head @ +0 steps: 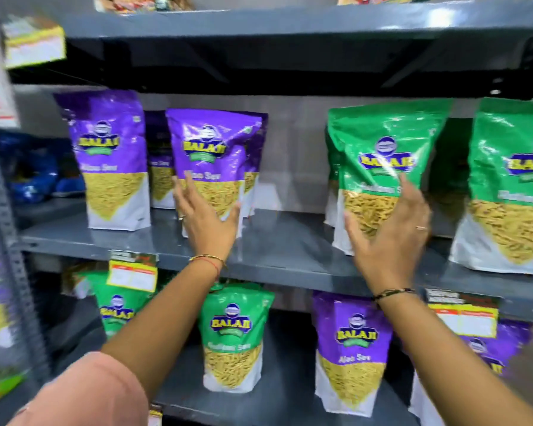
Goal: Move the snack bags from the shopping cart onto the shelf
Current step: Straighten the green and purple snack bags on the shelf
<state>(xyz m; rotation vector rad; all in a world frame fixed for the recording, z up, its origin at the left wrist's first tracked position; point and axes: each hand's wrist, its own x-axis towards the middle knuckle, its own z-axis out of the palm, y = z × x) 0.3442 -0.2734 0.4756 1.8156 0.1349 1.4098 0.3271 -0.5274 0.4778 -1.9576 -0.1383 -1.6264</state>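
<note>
The grey metal shelf filled pretty much the whole view, with one board at chest height and another below it. On the middle board there were purple snack bags on the left and green ones on the right, all standing upright with an open gap between the two groups. The far-left purple bag stood by itself, and the second purple bag had the left hand spread flat against its lower front, fingers apart, touching it but not really wrapped around it. The right hand was doing the same on the nearest green bag, palm on the lower part, fingers splayed, not closed on it. Another green bag stood further right, near the frame edge. On the lower board were a green bag and a purple bag, also upright. Yellow price tags hung off the board's front lip. The whole thing was kinda blurry, and no cart showed anywhere.
</note>
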